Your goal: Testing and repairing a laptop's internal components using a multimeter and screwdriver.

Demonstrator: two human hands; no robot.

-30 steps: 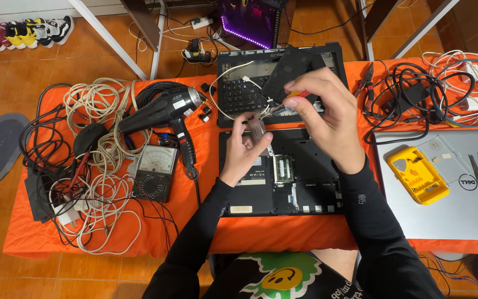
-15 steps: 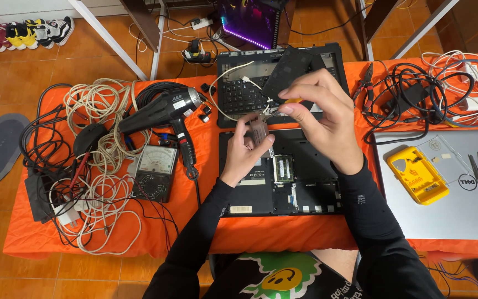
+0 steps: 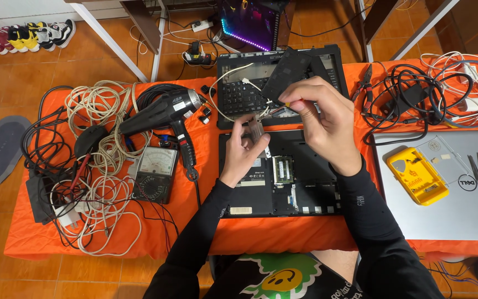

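L hand (image 3: 244,149) pinches a small flat grey part (image 3: 256,130) betw thumb & fingers, held upright just above the opened black laptop base (image 3: 283,180), which lies flat on the orange tablecloth (image 3: 195,232). R hand (image 3: 319,124), at abt 2 o'clock from the L and just beside it, has fingertips closed on smth thin near the grey part; can't tell what exactly, too small. A dark flat panel (image 3: 287,75) sticks up tilted at 12 o'clock of the R hand, over the black keyboard tray (image 3: 239,94), w/ a white cable (image 3: 233,72) looping across the tray. On the laptop base, at 5 o'clock of the L hand, a green memory stick (image 3: 283,169) sits in its slot. At 9 o'clock of the L hand: black hair dryer (image 3: 164,113), below it an analog multimeter (image 3: 153,174), then a big tangle of beige cables (image 3: 98,166) and black cables (image 3: 40,144) toward the table's far L edge. At 3 o'clock of the R hand: black cable bundle w/ a power adapter (image 3: 410,97), pliers (image 3: 366,80) just L of it, white cables (image 3: 460,72) further out. At 4 o'clock: silver closed laptop (image 3: 443,216) w/ a yellow tool case (image 3: 416,176) lying on its lid. Beyond the table at 12 o'clock, a computer case w/ coloured lights (image 3: 250,22) on the tiled floor (image 3: 6,83); shoes (image 3: 26,33) at 10 o'clock.
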